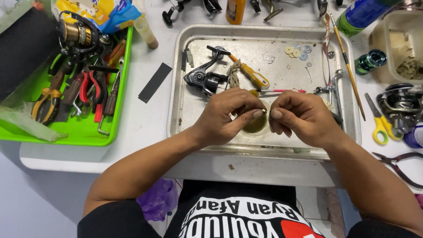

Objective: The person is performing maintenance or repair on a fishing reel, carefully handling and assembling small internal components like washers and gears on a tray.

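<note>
Pinching together at the centre of the frame, the left hand (222,115) and right hand (302,117) meet thumb to forefinger over a tiny metal part (264,111); the fingers of both are closed on it, and it is too small to tell what kind of piece it is. Something so small should be nearly weightless, stiff and easy to drop, more so if oily, so a fingertip pinch by its ends seems the sound hold, kept low over the tray. Just beneath the hands sits a small round dish of yellowish liquid (256,124), partly hidden by them, resting in the metal tray (185,115) at the middle of the white bench (145,123).

Beyond the knuckles lie a black spinning reel body (203,79), a yellow-handled screwdriver (251,75) and a scatter of small washers (297,51) toward the upper right of the tray. A slim brush (348,66) crosses the tray's right rim. At the right edge are yellow-handled scissors (380,124) and another reel (401,103); at the left, a green tray of pliers and tools (66,132) with a gold-spooled reel (75,34) in the upper left corner.
</note>
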